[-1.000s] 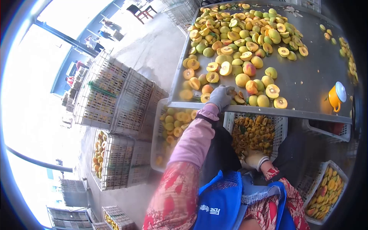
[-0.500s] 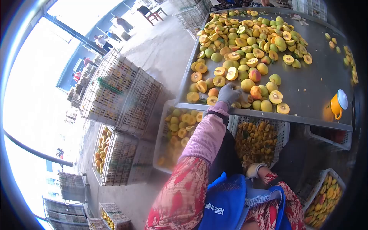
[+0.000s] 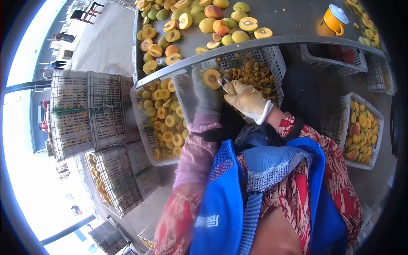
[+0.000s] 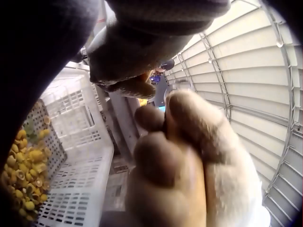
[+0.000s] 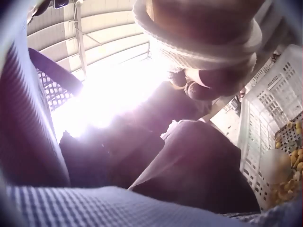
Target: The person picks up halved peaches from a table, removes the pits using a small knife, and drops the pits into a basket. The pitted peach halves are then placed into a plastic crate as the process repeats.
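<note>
In the head view my left hand (image 3: 206, 91), in a grey glove, holds a halved peach (image 3: 211, 79) with its cut face and brown stone showing. My right hand (image 3: 246, 100), in a cream glove, grips a small pitting tool (image 3: 220, 83) whose metal end meets the cut face. The left wrist view shows the right hand (image 4: 203, 156) close up, fingers curled round the tool's yellowish handle (image 4: 191, 184), with the grey-gloved left hand (image 4: 137, 52) above. In the right wrist view the right glove's white cuff (image 5: 203, 52) shows; its fingers are mostly hidden.
A metal table (image 3: 293, 21) bears whole and halved peaches and an orange lidded mug (image 3: 335, 20). Beneath its edge stand a crate of scraps (image 3: 278, 63) and a bin of peach halves (image 3: 137, 123). Stacked crates (image 3: 91, 110) are at left, another filled crate (image 3: 378, 148) at right.
My left hand has come back from the peaches on the table with a peach half. The right hand has risen from beside the scrap crate to meet it. The head view has tilted down.
</note>
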Tool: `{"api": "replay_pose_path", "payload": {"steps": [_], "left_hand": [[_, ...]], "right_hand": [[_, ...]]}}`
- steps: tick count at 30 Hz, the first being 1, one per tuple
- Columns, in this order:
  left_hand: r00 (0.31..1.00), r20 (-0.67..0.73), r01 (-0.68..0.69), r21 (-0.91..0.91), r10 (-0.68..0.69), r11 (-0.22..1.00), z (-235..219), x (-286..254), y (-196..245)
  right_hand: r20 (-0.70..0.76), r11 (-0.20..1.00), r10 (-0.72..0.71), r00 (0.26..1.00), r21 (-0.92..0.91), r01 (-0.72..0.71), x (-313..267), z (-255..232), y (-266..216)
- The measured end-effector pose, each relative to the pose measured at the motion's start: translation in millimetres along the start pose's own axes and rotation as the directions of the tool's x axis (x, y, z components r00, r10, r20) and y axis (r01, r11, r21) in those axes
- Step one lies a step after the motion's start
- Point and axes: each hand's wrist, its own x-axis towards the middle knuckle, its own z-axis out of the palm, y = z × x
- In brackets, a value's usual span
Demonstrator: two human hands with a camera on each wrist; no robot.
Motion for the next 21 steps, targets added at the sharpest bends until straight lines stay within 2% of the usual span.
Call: {"api": "replay_pose_path", "payload": {"steps": [2,4,6,9,12,15,16,18,20,21], "left_hand": [[0.993,0.108,0.062,-0.069,-0.054,0.996,7,-17,-3],[0.996,0.078,0.049,-0.046,-0.045,0.998,-11,-9,-14],[0.996,0.083,0.039,-0.032,-0.036,0.999,-9,-10,-15],[0.996,0.064,0.062,0.033,-0.064,0.998,-19,-6,-16],[0.999,-0.027,-0.032,0.091,0.035,0.995,-17,-3,-24],[0.994,-0.106,0.015,0.085,-0.006,0.996,-22,-1,-24],[0.995,-0.101,0.015,0.151,0.000,0.988,-29,5,-26],[0.996,-0.085,0.016,0.282,0.008,0.959,-44,17,-31],[0.989,-0.017,0.148,0.278,-0.149,0.949,-48,22,-26],[0.975,0.019,0.209,0.280,-0.223,0.937,-46,24,-25]], "right_hand": [[0.024,0.977,0.166,0.986,0.134,-0.168,6,11,-2],[0.065,0.938,0.284,0.957,0.189,-0.291,8,14,-6],[0.124,0.891,0.385,0.915,0.209,-0.403,11,-4,-17],[0.162,0.894,0.386,0.908,0.176,-0.411,14,-5,-15],[0.186,0.891,0.401,0.897,0.151,-0.429,16,-1,-12],[0.225,0.885,0.415,0.881,0.125,-0.449,17,-1,-10],[0.240,0.883,0.420,0.875,0.114,-0.455,18,-4,-8],[0.294,0.917,0.340,0.893,0.107,-0.385,16,-9,-3],[0.317,0.948,0.258,0.912,0.101,-0.303,14,-18,-2],[0.313,0.914,0.320,0.894,0.146,-0.378,15,-7,6]]}}
